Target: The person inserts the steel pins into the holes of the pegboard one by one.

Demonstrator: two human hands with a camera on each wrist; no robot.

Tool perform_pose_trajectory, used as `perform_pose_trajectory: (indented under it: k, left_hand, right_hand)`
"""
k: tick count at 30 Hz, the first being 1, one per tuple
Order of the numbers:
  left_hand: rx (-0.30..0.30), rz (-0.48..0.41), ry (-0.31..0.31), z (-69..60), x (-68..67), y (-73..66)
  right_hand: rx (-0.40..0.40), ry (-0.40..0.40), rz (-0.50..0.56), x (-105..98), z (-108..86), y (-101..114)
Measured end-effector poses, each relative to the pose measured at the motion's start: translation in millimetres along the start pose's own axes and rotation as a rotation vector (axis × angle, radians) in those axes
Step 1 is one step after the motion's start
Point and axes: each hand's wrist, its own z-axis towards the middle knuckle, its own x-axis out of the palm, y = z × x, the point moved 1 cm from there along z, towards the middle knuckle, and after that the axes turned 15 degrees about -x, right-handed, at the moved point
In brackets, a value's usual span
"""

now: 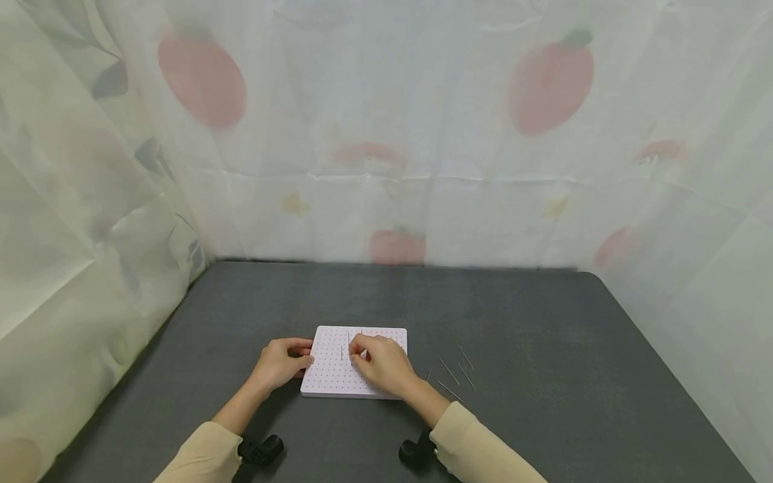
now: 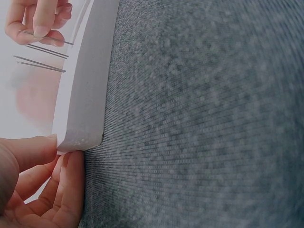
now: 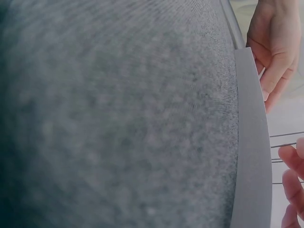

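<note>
A white pegboard (image 1: pixel 332 379) with rows of small holes lies flat on the table. My left hand (image 1: pixel 279 365) holds its left edge; in the left wrist view the thumb (image 2: pixel 35 151) lies at the board's upper edge and the other fingers are bent against its side. Over the board, my right hand (image 1: pixel 386 365) pinches a thin metal pin (image 2: pixel 65 42) between thumb and fingertip, its lower end at the board's surface. Several other pins (image 2: pixel 40 65) stand upright in the board beside it. The fingers hide part of the holes in the head view.
Several loose metal pins (image 1: pixel 449 370) lie scattered on the dark grey table (image 1: pixel 531 335), right of the board. Black wrist devices (image 1: pixel 261 451) sit at both cuffs. A pale curtain (image 1: pixel 459 134) with fruit prints hangs behind the table and along its sides.
</note>
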Motion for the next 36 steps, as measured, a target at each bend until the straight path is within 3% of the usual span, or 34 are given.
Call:
perform_pose_trajectory:
  k: [17, 25, 36]
  left_hand:
    - [0.000, -0.001, 0.003, 0.6, -0.4, -0.2]
    - [-0.010, -0.002, -0.002, 1.0, -0.4, 0.8]
    - [-0.016, -0.009, 0.004, 2.2, 0.6, 2.1]
  right_hand:
    - [-0.031, 0.020, -0.051, -5, -0.1, -1]
    - [-0.028, 0.029, -0.009, -25, 0.7, -3]
    - [-0.030, -0.065, -0.006, -57, -7.9, -23]
